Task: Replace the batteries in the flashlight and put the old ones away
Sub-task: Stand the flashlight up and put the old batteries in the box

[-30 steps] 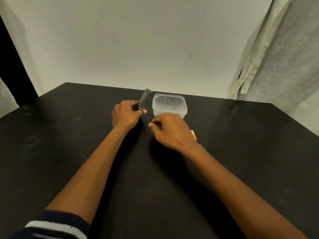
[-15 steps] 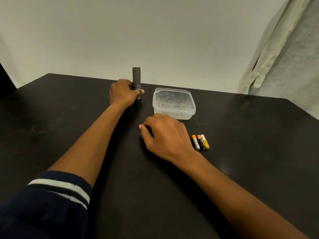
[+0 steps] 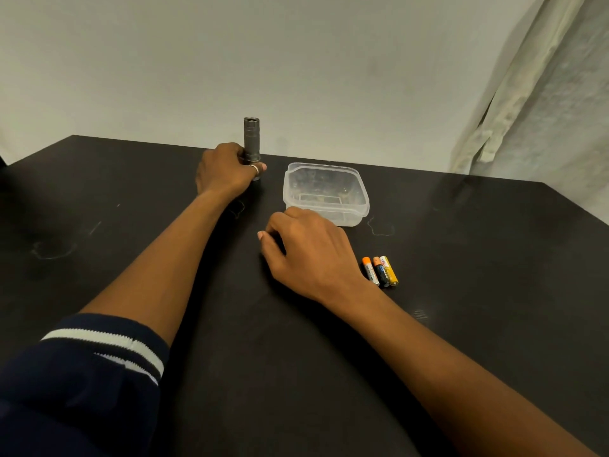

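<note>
Left hand (image 3: 224, 171) grips the lower part of the flashlight (image 3: 251, 138), fingers wrapped round the barrel; flashlight stands upright on the table (image 3: 478, 291), close to the far edge, left of centre; its upper end looks open, though whether a cap is off cannot be told for certain. Right hand (image 3: 309, 255) rests knuckles-up on the table nearer the middle, fingers curled under; whether they pinch some small part or hold nothing is hidden, so its grip cannot be told. Clear plastic container (image 3: 323, 165) sits lidless towards the far edge, just right of the flashlight and just beyond the right hand; no batteries are plainly seen inside. Three batteries (image 3: 380, 271) lie side by side, touching, just right of the right hand, apart from the container; old or new, the labels do not say. Judgement: task at an early-to-middle stage; flashlight braced for loading or unloading; nothing stowed yet; remaining, as far as can be judged: fit the fresh cells, close the flashlight, place the spent cells in the container.
</note>
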`<move>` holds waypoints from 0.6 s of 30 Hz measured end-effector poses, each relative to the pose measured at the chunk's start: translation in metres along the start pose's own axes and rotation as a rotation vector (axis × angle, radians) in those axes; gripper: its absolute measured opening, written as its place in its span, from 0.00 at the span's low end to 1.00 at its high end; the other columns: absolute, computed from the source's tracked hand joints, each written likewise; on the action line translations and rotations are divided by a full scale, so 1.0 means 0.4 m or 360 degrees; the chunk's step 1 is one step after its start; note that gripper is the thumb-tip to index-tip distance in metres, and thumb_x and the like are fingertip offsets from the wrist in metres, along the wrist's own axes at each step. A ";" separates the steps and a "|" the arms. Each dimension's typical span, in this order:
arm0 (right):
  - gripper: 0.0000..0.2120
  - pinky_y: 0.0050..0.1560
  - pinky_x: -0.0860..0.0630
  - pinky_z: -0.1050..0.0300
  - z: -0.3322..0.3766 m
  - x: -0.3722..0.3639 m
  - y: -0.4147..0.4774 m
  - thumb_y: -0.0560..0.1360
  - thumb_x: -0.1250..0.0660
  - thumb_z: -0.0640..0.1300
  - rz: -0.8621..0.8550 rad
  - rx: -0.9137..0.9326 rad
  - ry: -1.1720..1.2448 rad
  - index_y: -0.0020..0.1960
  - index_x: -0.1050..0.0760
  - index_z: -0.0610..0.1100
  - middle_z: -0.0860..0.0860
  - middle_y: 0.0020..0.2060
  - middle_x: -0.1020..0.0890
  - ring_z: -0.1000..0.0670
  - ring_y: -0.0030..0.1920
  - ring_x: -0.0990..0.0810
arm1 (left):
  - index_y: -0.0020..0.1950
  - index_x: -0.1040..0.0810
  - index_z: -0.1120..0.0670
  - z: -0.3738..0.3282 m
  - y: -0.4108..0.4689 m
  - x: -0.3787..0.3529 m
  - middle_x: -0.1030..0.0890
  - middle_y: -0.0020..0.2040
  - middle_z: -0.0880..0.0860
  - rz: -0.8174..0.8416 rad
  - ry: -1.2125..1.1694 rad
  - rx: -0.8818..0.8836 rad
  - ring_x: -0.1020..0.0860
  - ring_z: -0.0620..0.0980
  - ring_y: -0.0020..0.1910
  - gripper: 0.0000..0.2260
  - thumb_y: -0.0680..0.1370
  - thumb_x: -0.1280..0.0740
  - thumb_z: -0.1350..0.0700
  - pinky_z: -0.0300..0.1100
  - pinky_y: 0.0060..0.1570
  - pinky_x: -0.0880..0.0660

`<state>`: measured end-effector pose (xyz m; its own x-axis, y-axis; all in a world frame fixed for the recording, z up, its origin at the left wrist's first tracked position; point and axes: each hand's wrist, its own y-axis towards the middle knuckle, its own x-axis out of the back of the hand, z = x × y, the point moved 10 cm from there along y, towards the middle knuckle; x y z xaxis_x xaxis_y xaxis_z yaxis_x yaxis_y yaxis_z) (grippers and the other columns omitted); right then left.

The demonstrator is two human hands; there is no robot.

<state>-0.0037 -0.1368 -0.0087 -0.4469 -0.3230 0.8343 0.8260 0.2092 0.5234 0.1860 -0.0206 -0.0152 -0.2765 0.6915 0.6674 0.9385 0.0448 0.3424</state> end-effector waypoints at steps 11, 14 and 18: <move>0.13 0.38 0.28 0.52 0.003 0.004 -0.003 0.82 0.39 0.53 0.0028 0.0005 0.0036 0.48 0.23 0.45 0.50 0.44 0.21 0.48 0.44 0.22 | 0.69 0.27 0.55 0.014 -0.050 0.020 0.20 0.64 0.53 -0.0036 -0.0032 0.0061 0.24 0.56 0.65 0.38 0.67 0.26 0.33 0.56 0.61 0.24; 0.13 0.40 0.25 0.51 0.000 0.014 -0.005 0.81 0.38 0.53 0.0037 -0.0039 0.0085 0.48 0.22 0.44 0.49 0.44 0.19 0.46 0.45 0.21 | 0.71 0.29 0.55 -0.017 -0.086 0.053 0.23 0.67 0.54 -0.0159 0.0039 0.0013 0.28 0.58 0.68 0.36 0.71 0.27 0.35 0.56 0.65 0.27; 0.10 0.48 0.20 0.48 -0.045 0.086 0.003 0.79 0.36 0.51 -0.0029 -0.0202 0.0198 0.49 0.19 0.46 0.50 0.47 0.15 0.47 0.49 0.18 | 0.68 0.28 0.55 -0.071 -0.186 0.126 0.23 0.64 0.54 -0.0406 -0.0001 -0.0063 0.28 0.57 0.66 0.24 0.77 0.30 0.44 0.54 0.63 0.28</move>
<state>-0.0119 -0.1642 0.0176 -0.4227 -0.4387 0.7930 0.8584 0.0869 0.5056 0.0963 -0.0096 0.0120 -0.5029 0.6621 0.5556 0.8296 0.1895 0.5252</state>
